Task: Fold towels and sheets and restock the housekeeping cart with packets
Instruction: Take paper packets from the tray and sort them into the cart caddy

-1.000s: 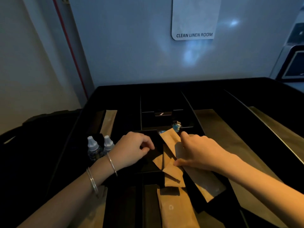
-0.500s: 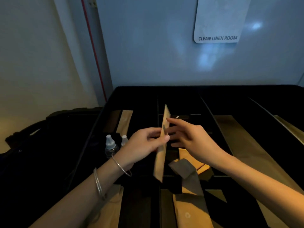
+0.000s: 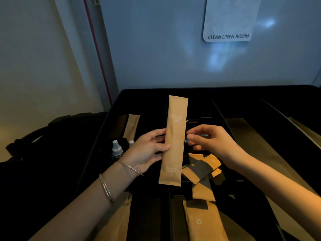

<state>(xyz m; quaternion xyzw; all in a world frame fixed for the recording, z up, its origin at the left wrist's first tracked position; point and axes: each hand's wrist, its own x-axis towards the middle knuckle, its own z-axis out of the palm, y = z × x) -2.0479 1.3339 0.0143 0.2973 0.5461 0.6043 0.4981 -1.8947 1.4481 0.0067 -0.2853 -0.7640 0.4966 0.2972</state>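
- We stand at a pale blue wall with a sign (image 3: 228, 20) reading "CLEAN LINEN ROOM"; below it a black divided tray (image 3: 243, 94) tops the housekeeping cart.
- Our left hand (image 3: 147, 152) holds a long kraft packet (image 3: 174, 141) upright above the tray, thumb across its front and fingers behind, about halfway up. We judge it is held face-on so the faint printing can be read and the right compartment chosen.
- Our right hand (image 3: 213, 141) sits just beside the packet's right edge, fingers loosely curled. Something small and blue shows at the fingertips; we cannot tell whether it is gripped.
- Under the right hand, small kraft sachets (image 3: 205, 166) lie jumbled and overlapping in a middle compartment, probably still to be sorted.
- Two small bottles (image 3: 116, 150) stand in a left-hand cell, and another long packet (image 3: 132, 126) lies in the slot behind them.
- A packet with a recycling mark (image 3: 201, 221) lies in a near slot.
- The long channels on the right look shallow and open, with free length for the held packet. The dividers are thin and dark, so we would lower it lengthwise to clear them.
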